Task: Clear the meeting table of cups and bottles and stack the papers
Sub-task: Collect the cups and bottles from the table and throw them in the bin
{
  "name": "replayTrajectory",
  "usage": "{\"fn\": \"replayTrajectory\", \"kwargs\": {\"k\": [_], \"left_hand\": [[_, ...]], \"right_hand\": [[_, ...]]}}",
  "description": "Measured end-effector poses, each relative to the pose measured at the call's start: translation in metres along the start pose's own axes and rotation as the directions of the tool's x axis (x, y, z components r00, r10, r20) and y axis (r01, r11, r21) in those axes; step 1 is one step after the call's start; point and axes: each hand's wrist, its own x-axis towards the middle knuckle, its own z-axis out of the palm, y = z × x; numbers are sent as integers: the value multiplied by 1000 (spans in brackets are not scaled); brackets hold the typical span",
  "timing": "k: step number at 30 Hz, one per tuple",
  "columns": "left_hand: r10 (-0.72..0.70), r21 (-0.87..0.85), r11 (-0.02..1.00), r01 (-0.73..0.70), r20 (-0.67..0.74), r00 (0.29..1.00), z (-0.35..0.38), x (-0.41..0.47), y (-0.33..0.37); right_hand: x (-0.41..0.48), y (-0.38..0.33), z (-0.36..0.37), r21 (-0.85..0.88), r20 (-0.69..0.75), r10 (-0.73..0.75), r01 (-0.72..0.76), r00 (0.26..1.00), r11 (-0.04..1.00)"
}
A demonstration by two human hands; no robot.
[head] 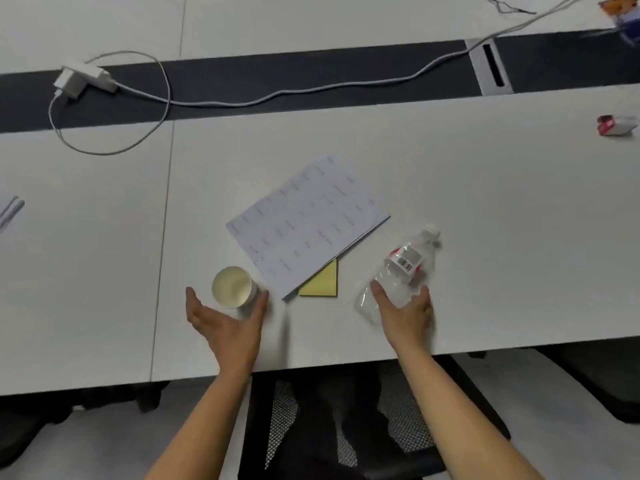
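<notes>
A white paper cup [231, 286] stands upright near the table's front edge. My left hand [227, 327] is spread just behind it, fingers to the cup's left and thumb by its right side, not closed round it. A clear plastic bottle [403, 268] with a red and white label lies tilted, its cap pointing away to the right. My right hand [407, 315] grips the bottle's lower end, thumb on the left and fingers on the right. A stapled stack of printed papers [306, 223] lies askew between cup and bottle, partly covering a yellow sticky-note pad [322, 284].
A white power adapter [83, 81] and its long cable [277, 95] run along the dark centre strip. More papers [10, 209] peek in at the left edge. A small red and white box [616, 125] sits far right. A mesh chair [346, 427] stands below the table edge.
</notes>
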Motion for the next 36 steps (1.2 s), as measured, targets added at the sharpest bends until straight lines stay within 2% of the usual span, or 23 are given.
{"fn": "replayTrajectory", "kwargs": {"k": [1, 4, 6, 11, 15, 20, 24, 28, 32, 36], "left_hand": [[23, -9, 1000, -23, -2, 1000, 1, 6, 2], [23, 19, 1000, -24, 46, 999, 2, 15, 4], [22, 8, 1000, -23, 60, 998, -1, 10, 4], [23, -82, 997, -17, 74, 997, -25, -21, 25], [21, -203, 979, -22, -6, 1000, -54, -62, 49], [47, -316, 946, -75, -95, 994, -92, -103, 66], [29, -335, 937, -100, -211, 977, -114, -115, 61], [-27, -299, 952, -66, -298, 954, -137, -136, 38], [-87, -275, 961, -17, -362, 928, -188, -159, 9], [-96, -302, 952, -56, -466, 880, -260, -162, -19]], "right_hand": [[2, -2, 3, -10, 9, 1, -1, 1000, 1000], [2, -4, 3, -30, 156, 70, -66, 985, 997], [-2, 2, -3, 21, 201, 86, -92, 976, 996], [-32, 5, -37, 182, 252, -12, -35, 968, 983], [-65, 3, -68, 313, 300, -99, 0, 949, 950], [-96, -5, -94, 352, 384, -258, 118, 886, 928], [-109, -10, -88, 344, 481, -388, 237, 787, 908], [-128, -3, -59, 305, 597, -443, 322, 669, 896], [-176, -8, -26, 237, 739, -451, 434, 500, 869], [-243, -23, 16, 258, 818, -480, 543, 318, 799]]}}
